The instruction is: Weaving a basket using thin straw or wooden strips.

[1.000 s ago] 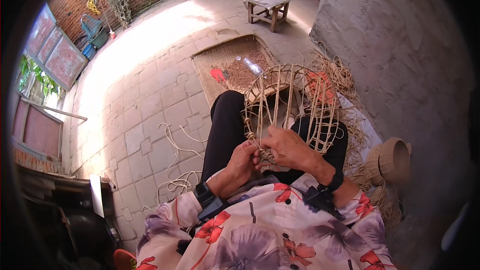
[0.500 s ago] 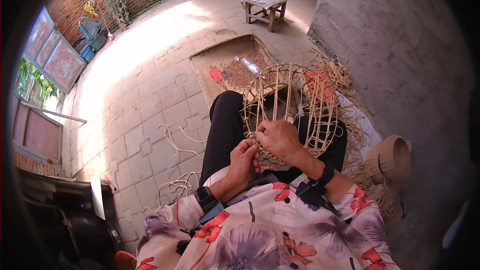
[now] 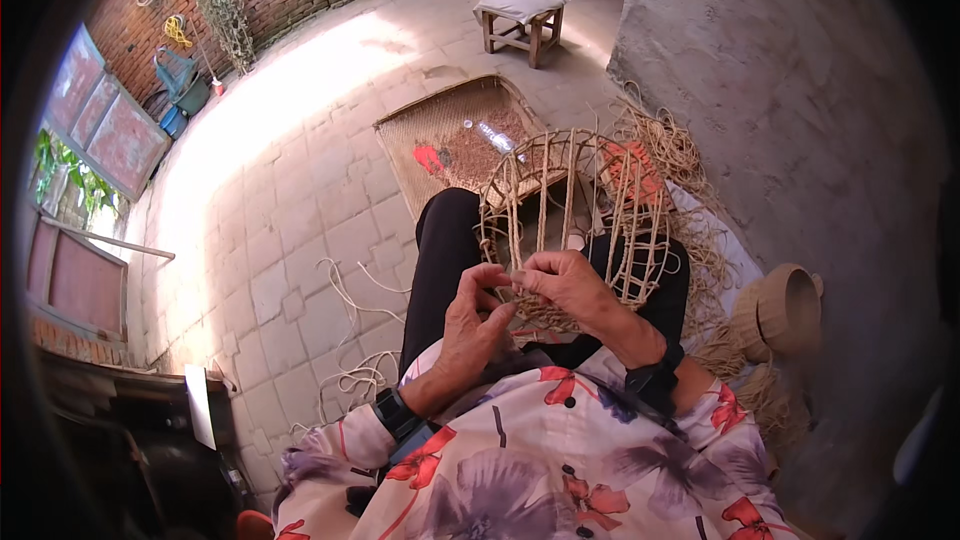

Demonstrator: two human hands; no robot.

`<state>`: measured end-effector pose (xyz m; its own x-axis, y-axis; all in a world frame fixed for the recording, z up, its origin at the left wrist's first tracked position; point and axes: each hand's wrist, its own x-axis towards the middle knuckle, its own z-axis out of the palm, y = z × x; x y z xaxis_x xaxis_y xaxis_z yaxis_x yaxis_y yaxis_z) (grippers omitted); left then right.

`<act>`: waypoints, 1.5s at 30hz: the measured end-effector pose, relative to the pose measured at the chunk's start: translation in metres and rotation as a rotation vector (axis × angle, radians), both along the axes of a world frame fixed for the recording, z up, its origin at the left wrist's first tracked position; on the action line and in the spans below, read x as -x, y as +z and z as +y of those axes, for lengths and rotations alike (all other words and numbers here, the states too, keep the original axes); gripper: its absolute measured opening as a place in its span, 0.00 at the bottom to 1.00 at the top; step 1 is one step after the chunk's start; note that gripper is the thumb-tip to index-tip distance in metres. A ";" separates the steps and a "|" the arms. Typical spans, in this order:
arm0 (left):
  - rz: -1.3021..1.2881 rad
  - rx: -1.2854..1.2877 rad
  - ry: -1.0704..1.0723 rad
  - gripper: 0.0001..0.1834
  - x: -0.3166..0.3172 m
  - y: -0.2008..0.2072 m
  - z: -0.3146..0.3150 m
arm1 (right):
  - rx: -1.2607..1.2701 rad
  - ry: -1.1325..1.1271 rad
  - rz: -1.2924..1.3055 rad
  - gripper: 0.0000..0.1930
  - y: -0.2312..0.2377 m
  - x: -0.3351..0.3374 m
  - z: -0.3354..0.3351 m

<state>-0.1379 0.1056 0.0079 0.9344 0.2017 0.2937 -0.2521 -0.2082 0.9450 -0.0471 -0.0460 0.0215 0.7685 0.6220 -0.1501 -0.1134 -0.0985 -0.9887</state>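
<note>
An openwork basket (image 3: 568, 185) of tan twisted cord rests on my lap, its uprights and rings spaced well apart. At its near left edge my right hand (image 3: 585, 298) pinches a cord between thumb and fingertips. My left hand (image 3: 472, 328) meets it there, its fingers bent onto the cord and its thumb lower and somewhat apart. The fingers hide most of the cord between them. Both hands touch the basket's near rim.
Beyond my knees lies a shallow woven tray (image 3: 400, 140) with brown bits, a clear bottle (image 3: 495, 135) and a red item (image 3: 428, 160). Loose cords (image 3: 665, 145) heap along the right wall. A round tan container (image 3: 765, 315) stands right; a wooden chair (image 3: 525, 5) stands ahead.
My left hand has opened its grip somewhat, its fingers reaching forward and its thumb moving apart. My right hand has turned and shifted slightly right and down. The basket stays on my lap.
</note>
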 end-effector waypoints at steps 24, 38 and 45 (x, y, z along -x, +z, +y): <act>0.734 -0.959 0.174 0.18 0.302 -0.099 0.500 | -0.063 0.075 0.136 0.14 -0.020 0.025 -0.023; -0.258 -1.018 -0.343 0.13 -0.031 0.023 0.048 | 0.294 0.317 -0.614 0.08 -0.046 0.054 -0.032; -0.337 -0.907 -0.425 0.07 -0.054 -0.007 0.053 | 0.260 0.298 -0.432 0.08 -0.027 0.052 -0.037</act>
<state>-0.0835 0.1587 0.0010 0.7187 -0.5482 0.4278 -0.6906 -0.6343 0.3473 -0.0994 -0.0829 -0.0056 0.5917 0.8052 -0.0387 0.3645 -0.3100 -0.8781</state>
